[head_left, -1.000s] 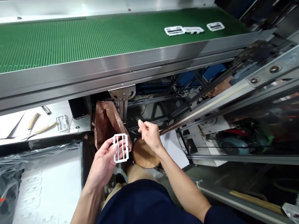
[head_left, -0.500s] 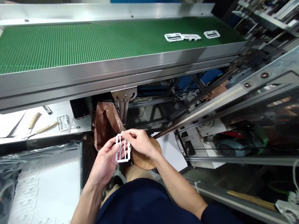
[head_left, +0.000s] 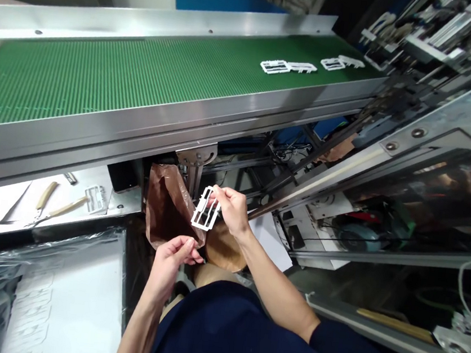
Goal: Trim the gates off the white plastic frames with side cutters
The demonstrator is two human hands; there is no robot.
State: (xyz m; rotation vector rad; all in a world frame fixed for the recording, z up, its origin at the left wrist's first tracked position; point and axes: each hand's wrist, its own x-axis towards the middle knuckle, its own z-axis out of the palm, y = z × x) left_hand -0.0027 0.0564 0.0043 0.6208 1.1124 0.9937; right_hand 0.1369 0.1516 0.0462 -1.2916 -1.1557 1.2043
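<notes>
While the right hand [head_left: 232,209] holds up a white slotted frame [head_left: 201,205] by its far right corner, the left hand [head_left: 178,255] waits just nearer, apart from the frame. The right fingers are closed in a pinch on that edge; the left thumb and forefinger are drawn close together, and I cannot tell whether they meet or nip something small. The frame hangs tilted in front of the open brown bag [head_left: 159,190], with the round wooden seat [head_left: 227,249] just nearer and to the right.

The step in hand looks to be handling this one piece in the air, perhaps cleaning or checking its edges. The next move calls for keeping that light edge grip, since the thin bars could probably flex, and for holding the piece clear of the bag's mouth.

Beyond, more white frames [head_left: 276,66] lie on the green conveyor belt [head_left: 145,70], in two pairs toward the right. On the left table [head_left: 89,174], cutters [head_left: 46,197] lie near a paler frame [head_left: 95,199].
</notes>
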